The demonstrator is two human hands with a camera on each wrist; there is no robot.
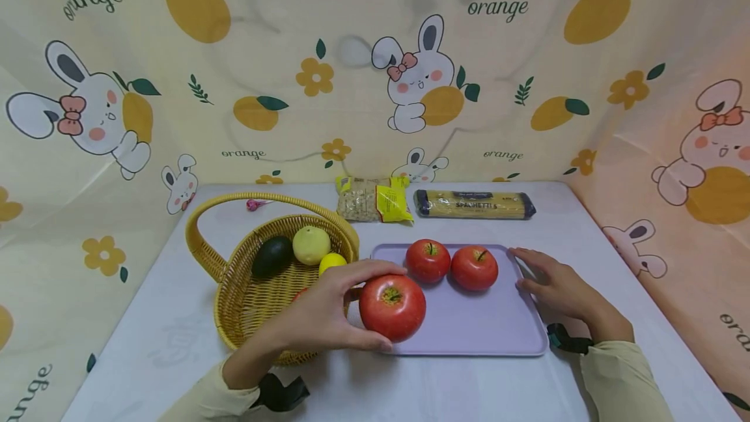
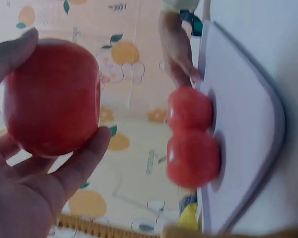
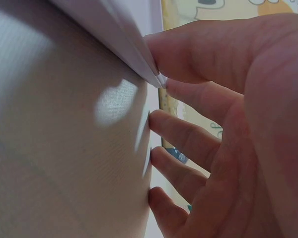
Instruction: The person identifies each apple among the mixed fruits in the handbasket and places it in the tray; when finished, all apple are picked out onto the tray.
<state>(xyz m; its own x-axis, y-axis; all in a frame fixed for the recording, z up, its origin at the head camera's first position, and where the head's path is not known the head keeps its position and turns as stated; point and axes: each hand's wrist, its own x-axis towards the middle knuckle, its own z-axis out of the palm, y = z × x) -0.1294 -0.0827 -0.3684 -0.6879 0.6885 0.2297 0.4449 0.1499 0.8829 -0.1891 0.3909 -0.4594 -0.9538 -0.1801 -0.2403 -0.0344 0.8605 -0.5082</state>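
A red apple (image 1: 392, 308) is gripped between the thumb and fingers of my left hand (image 1: 319, 314), above the left edge of the lilac tray (image 1: 469, 331). In the left wrist view the same apple (image 2: 52, 99) fills the grasp of the hand (image 2: 35, 193). Two more red apples, one (image 1: 428, 260) beside the other (image 1: 474, 268), sit at the tray's back. My right hand (image 1: 562, 288) is at the tray's right edge; the right wrist view shows its thumb and forefinger touching the tray rim (image 3: 134, 44), the other fingertips against the tablecloth.
The wicker basket (image 1: 225, 305) at left holds a dark green avocado (image 1: 273, 256), a pale round fruit (image 1: 312, 245), a yellow fruit (image 1: 332, 262) and something red, mostly hidden. Behind lie a yellow-and-clear bag (image 1: 366, 200), a spaghetti pack (image 1: 474, 205) and a small pink item (image 1: 253, 204).
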